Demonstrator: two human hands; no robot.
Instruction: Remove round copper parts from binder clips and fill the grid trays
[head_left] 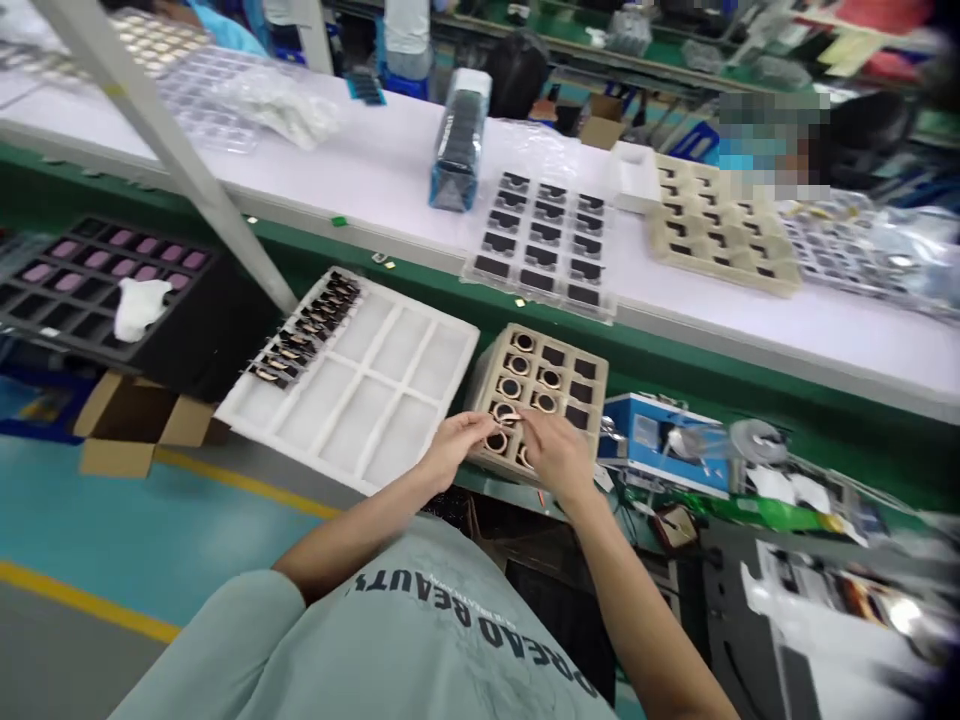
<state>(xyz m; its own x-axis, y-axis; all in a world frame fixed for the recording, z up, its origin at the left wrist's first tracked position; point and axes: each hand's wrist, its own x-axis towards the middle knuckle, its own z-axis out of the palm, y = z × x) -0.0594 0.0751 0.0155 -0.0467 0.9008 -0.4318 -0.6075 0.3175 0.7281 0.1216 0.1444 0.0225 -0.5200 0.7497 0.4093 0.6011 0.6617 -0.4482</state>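
Observation:
Over a beige compartment tray, both hands meet with fingertips pinched close together. A small gold-rimmed round part, like a watch case, shows between them; its details are too small to make out. My left hand grips it from the left, thumb and forefinger together. From the right, my right hand closes its fingers at the part's edge and covers some of the tray's front pockets. Several similar gold-rimmed round parts sit in the left and middle columns; dark pockets line the right column.
Left of the tray lies a white foam tray with a row of dark strap-like parts. A black tray is farther left. Trays of black pieces stand on the raised white shelf. A blue box stands right.

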